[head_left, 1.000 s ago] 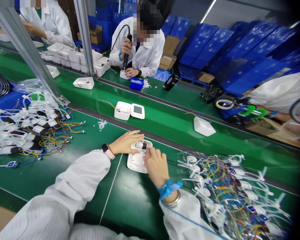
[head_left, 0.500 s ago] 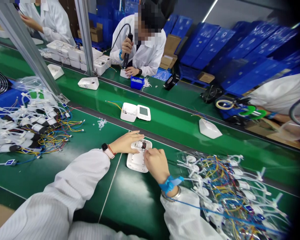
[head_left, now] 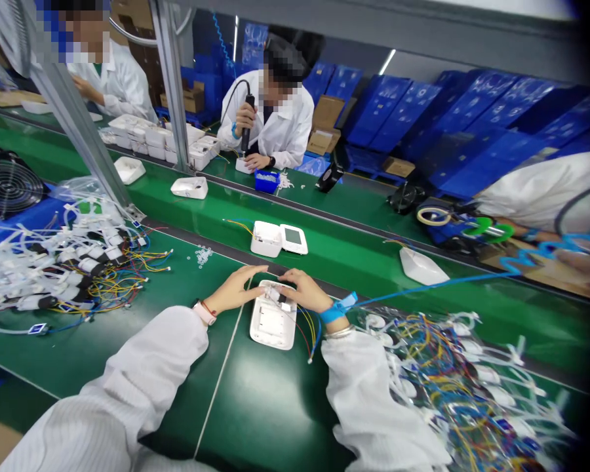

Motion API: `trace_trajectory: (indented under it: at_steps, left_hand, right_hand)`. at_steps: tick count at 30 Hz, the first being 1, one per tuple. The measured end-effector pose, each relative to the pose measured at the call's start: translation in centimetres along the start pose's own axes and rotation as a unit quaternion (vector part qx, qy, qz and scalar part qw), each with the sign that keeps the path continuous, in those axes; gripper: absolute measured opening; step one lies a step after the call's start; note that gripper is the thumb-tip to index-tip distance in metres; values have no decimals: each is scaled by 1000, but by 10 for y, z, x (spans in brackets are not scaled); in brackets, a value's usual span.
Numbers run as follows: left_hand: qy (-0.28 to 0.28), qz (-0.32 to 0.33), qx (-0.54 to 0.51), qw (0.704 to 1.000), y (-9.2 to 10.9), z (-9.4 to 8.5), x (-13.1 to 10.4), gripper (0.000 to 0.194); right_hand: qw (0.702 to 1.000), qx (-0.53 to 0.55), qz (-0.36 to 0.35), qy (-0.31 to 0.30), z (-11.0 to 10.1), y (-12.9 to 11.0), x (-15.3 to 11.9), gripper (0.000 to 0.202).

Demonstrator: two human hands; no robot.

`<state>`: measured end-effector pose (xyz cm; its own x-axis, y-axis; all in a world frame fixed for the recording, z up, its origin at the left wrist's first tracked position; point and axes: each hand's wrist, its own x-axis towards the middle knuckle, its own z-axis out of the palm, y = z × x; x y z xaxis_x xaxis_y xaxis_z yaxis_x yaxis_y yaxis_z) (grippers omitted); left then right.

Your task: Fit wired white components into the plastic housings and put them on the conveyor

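A white plastic housing [head_left: 274, 326] lies inner side up on the green bench in front of me. At its far end sits a small pump with a black-and-white body [head_left: 275, 295]. My left hand [head_left: 233, 287] grips the housing's far left corner, thumb over the rim by the pump and fingers stretched along the outside. From the right, my right hand [head_left: 309, 292] curls round the far right corner, its thumb side at the pump. Red, yellow and blue wires [head_left: 311, 334] trail out over the right edge, ending in a small white connector.
Pumps with tubes and wires are heaped left [head_left: 78, 262] and right [head_left: 452, 380]. Small clear rings [head_left: 203, 255] lie beyond my left hand. On the green belt [head_left: 334, 255] stand an open white device [head_left: 266, 238] and other white shells. A co-worker opposite uses an electric screwdriver [head_left: 246, 124].
My right hand has moved from the housing's right side to its far corner, fingers opening out of a pinch. The coloured wires now show, hanging over the right edge. The view has shifted slightly.
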<state>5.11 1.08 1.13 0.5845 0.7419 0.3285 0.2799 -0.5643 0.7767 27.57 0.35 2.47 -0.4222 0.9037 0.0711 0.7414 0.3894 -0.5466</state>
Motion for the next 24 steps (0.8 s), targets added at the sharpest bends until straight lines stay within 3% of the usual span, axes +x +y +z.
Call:
trace_trajectory:
  at_steps: [3, 7, 10, 12, 14, 17, 19, 24]
  left_hand:
    - [24, -6, 31, 999, 6, -12, -21, 39]
    - [14, -2, 63, 998, 11, -25, -49, 38]
    - [53, -25, 57, 997, 9, -32, -58, 35]
    - [106, -38, 41, 993, 5, -35, -59, 33]
    - [175, -49, 28, 983, 2, -38, -58, 30]
    - [277, -62, 23, 959, -2, -45, -57, 26]
    - [330, -59, 20, 942, -3, -51, -57, 23]
    - [371, -62, 8, 927, -9, -59, -55, 22]
  right_hand:
    - [998, -5, -24, -58, 7, -1, 11, 34]
    - [997, 48, -18, -56, 8, -7, 8, 38]
    - [994, 101, 32, -20, 7, -11, 10, 39]
    - [986, 148, 73, 36, 9, -12, 17, 36]
    - [960, 238, 120, 83, 13, -11, 30, 31]
    - [874, 424, 216, 98, 23, -12, 56, 32]
    - [831, 493, 240, 95, 33, -16, 80, 28]
    - [808, 536, 183, 162, 59, -37, 163, 17]
